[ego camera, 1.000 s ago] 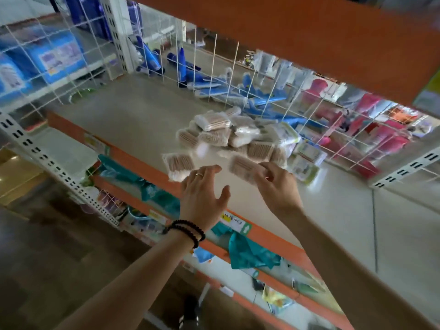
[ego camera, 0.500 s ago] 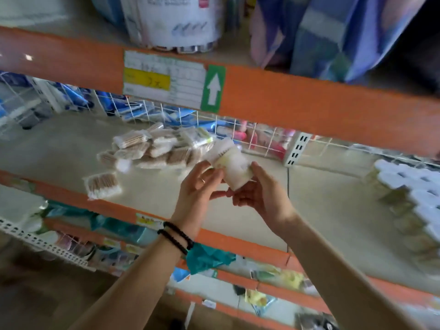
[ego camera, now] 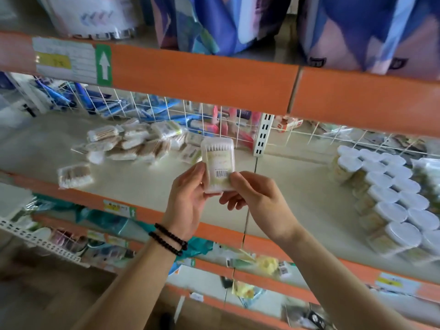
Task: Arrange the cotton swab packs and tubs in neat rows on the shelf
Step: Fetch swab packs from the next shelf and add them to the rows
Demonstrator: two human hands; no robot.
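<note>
At the centre of the frame both hands hold one clear rectangular tub of cotton swabs (ego camera: pixel 217 164) upright above the front part of the shelf (ego camera: pixel 297 186). The left hand (ego camera: pixel 188 198) grips its lower left side with curled fingers, and the right hand (ego camera: pixel 256 198) pinches its lower right corner, the thumb lying just beside the barcode. Two dark bead bracelets (ego camera: pixel 167 239) circle the left wrist.

In the middle left of the frame a loose heap of swab packs (ego camera: pixel 133 144) lies on the shelf, with a single pack (ego camera: pixel 75 175) apart from it, nearer the orange front edge. At the right of the frame white-lidded round tubs (ego camera: pixel 390 201) stand in close rows (blurred towards the near end). Behind everything runs a white wire grid (ego camera: pixel 223 122), and an orange beam (ego camera: pixel 202 75) with a green arrow label (ego camera: pixel 104 65) crosses the upper part of the frame.
</note>
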